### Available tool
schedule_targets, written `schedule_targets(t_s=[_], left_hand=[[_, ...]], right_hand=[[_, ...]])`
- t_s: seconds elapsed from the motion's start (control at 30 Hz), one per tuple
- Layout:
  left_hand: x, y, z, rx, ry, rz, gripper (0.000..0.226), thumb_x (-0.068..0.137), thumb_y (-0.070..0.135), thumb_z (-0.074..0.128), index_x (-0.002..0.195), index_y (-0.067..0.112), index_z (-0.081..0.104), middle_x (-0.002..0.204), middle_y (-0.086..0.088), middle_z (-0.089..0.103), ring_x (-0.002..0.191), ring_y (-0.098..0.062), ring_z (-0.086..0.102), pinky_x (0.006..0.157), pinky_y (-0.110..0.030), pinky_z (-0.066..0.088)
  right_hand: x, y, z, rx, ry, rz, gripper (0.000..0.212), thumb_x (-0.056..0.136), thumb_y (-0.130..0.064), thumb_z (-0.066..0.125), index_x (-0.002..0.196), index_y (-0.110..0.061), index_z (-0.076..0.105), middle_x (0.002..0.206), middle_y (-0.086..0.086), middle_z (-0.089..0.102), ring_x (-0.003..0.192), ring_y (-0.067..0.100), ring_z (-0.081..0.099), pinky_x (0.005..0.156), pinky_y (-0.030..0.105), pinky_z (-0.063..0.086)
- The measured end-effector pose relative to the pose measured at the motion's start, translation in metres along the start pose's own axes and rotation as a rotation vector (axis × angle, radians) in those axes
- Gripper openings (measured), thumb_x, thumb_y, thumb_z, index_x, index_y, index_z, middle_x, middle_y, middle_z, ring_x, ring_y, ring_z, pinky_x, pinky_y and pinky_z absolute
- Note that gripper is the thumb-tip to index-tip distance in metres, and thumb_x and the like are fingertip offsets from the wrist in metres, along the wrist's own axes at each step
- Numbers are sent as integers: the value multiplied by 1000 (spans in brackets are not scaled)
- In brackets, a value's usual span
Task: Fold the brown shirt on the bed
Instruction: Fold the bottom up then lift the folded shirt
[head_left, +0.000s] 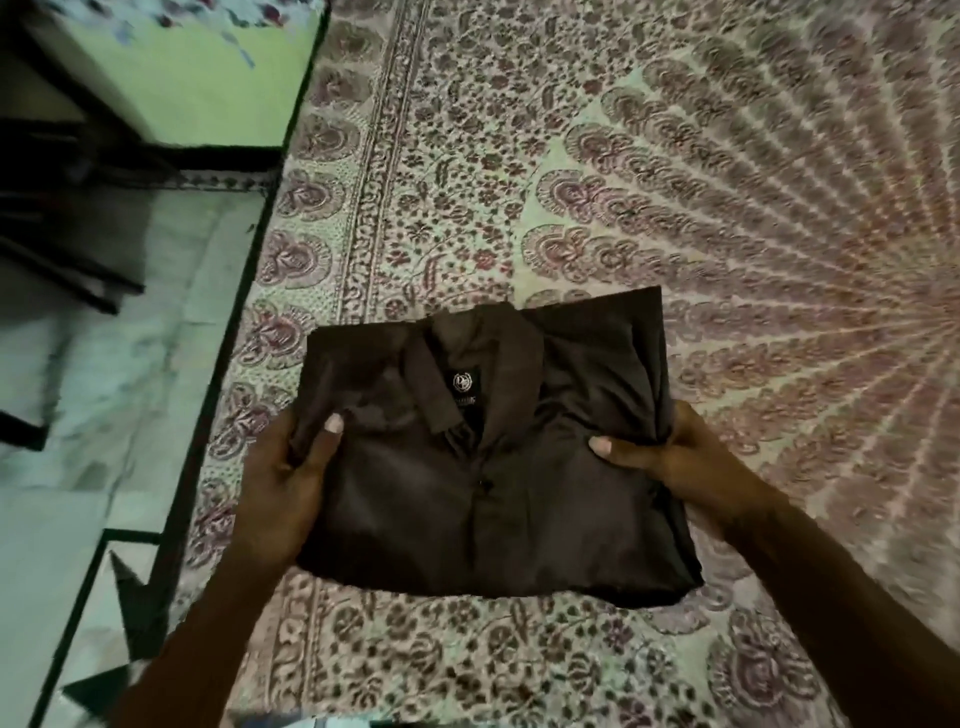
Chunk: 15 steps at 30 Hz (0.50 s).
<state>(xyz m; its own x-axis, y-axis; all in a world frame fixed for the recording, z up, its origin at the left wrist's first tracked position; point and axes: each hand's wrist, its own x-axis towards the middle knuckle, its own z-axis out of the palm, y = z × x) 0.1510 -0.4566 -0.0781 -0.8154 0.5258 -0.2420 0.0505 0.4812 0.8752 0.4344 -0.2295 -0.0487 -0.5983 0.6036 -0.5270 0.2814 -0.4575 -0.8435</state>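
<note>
The brown shirt (498, 467) is folded into a compact rectangle, collar up and its label showing, over the patterned bed sheet (675, 182). My left hand (283, 483) grips its left edge, thumb on top and fingers underneath. My right hand (670, 462) grips the right edge the same way, thumb pressed on the front panel. Whether the shirt rests on the sheet or is slightly lifted cannot be told.
The bed's left edge (244, 291) runs diagonally from top centre to bottom left. Beyond it lies a pale tiled floor (104, 364) with dark furniture (62, 218) at the upper left. The sheet spreads wide to the right and behind the shirt.
</note>
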Motion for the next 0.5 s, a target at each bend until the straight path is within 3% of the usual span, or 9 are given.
schedule_targets(t_s=[0.07,0.17,0.23,0.33,0.43,0.5], left_hand=[[10,-13,-21,149,-25,5,49,91,54,65,131,26,68,119,0,75,110,-20,70,98,-42,54],[20,-27,-42,281,-62,-38,62,91,64,58,136,22,65,128,-10,72,118,-31,67,104,-47,52],[21,-35,-55,344,-146,-129,67,95,68,57,145,23,58,139,-11,67,128,-34,62,110,-45,46],[11,-48,-74,313,-342,-167,84,83,82,56,150,31,51,141,4,65,128,-23,61,112,-43,47],[-5,-59,-92,282,-479,-193,87,78,59,82,152,34,44,138,13,61,123,-15,60,107,-37,48],[-17,-70,-98,339,-495,-176,86,84,35,85,156,25,39,141,9,56,129,-20,57,105,-34,46]], right_hand=[[5,18,22,-6,31,30,37,87,8,72,114,-17,73,100,-12,81,90,7,78,69,17,60],[8,49,47,33,107,117,38,82,7,76,117,-9,74,105,0,81,97,20,78,71,25,63],[6,69,60,66,169,190,43,76,0,81,118,-4,73,114,11,79,104,31,76,79,35,65],[-6,83,65,71,257,234,48,74,-11,88,119,-8,73,120,12,77,106,30,76,96,46,59],[-28,82,61,-123,206,250,81,52,-25,104,125,-13,70,117,4,79,108,26,76,96,47,60],[-47,87,63,-247,198,277,105,31,-49,107,123,-16,69,112,0,80,104,21,77,89,40,64]])
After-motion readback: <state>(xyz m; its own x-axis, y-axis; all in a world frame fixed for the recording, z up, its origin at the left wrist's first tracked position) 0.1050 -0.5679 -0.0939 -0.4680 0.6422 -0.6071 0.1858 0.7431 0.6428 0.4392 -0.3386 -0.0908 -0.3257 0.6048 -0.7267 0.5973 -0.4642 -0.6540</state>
